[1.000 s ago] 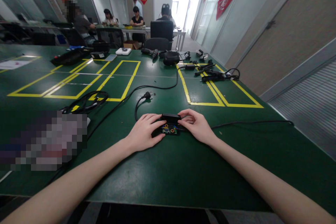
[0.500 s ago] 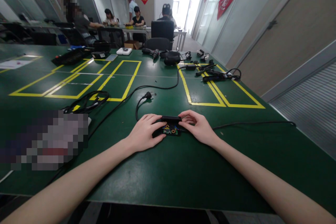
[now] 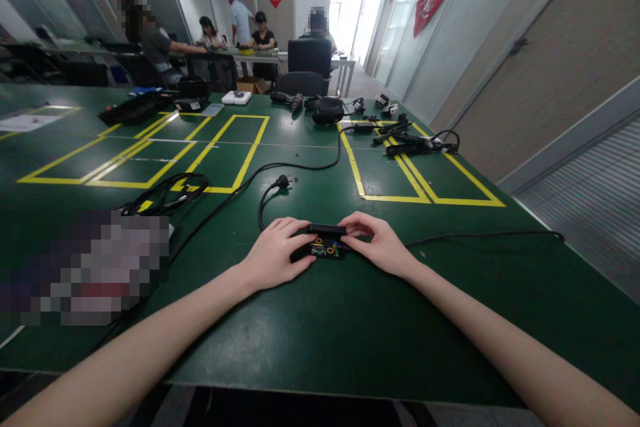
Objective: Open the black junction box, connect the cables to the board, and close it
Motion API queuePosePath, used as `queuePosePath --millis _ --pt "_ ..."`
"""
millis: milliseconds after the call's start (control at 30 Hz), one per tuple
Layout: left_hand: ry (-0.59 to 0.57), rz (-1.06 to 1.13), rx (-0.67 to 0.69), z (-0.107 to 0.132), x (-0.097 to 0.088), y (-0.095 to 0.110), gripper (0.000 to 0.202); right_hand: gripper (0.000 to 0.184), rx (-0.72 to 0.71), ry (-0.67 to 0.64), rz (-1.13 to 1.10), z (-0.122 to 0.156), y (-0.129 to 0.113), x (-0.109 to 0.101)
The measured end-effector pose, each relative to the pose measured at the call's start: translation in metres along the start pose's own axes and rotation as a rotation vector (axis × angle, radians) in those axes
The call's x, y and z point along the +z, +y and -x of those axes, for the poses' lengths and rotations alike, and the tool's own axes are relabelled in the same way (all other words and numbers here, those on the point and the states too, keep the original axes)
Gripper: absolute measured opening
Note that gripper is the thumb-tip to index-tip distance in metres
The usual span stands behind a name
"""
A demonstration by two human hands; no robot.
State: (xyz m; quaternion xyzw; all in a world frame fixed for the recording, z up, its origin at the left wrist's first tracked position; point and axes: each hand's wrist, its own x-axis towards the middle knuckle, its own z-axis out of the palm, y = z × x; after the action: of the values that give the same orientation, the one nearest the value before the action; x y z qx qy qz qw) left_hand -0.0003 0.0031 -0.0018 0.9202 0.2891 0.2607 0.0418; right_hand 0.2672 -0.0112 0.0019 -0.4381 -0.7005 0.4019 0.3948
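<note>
Plastic cover (image 3: pixel 327 229), smooth (glossy) tabletop (image 3: pixel 320 340)

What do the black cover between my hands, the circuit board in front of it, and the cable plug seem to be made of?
Black cover: probably hard plastic, smooth and dark, with straight, crisp edges.
Circuit board: likely a resin laminate, judging by its greenish surface; its orange rings could be copper windings.
Plug: probably moulded plastic or rubber, dark and rounded, with shiny pins that look metal.

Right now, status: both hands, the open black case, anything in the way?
Left hand holding black case, left side. Right hand pinching right end of black cover. Circuit board exposed. No obstruction visible; black plug lies beyond.
</note>
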Motion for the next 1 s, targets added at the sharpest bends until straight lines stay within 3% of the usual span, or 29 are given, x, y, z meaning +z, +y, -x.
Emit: queuePosePath --millis 233,467,567,767,1000 --pt "0.028 0.101 -0.009 0.001 -0.001 -0.001 0.014 0.027 -0.155 -0.062 0.08 0.004 -0.006 -0.005" --pt "-0.024 0.219 -0.085 0.001 -0.004 0.003 0.018 0.024 -0.195 -0.066 0.161 0.004 -0.008 -0.007" --pt "-0.041 0.239 -0.096 0.0 -0.004 0.003 0.029 0.023 -0.238 -0.072 0.221 0.005 -0.006 -0.006" --pt "-0.058 0.211 -0.105 -0.002 -0.004 0.003 0.033 0.041 -0.344 -0.126 0.433 0.006 -0.001 0.001" --pt "-0.123 0.14 -0.094 -0.005 -0.003 0.011 0.036 0.042 -0.424 -0.152 0.644 0.006 -0.001 0.01"
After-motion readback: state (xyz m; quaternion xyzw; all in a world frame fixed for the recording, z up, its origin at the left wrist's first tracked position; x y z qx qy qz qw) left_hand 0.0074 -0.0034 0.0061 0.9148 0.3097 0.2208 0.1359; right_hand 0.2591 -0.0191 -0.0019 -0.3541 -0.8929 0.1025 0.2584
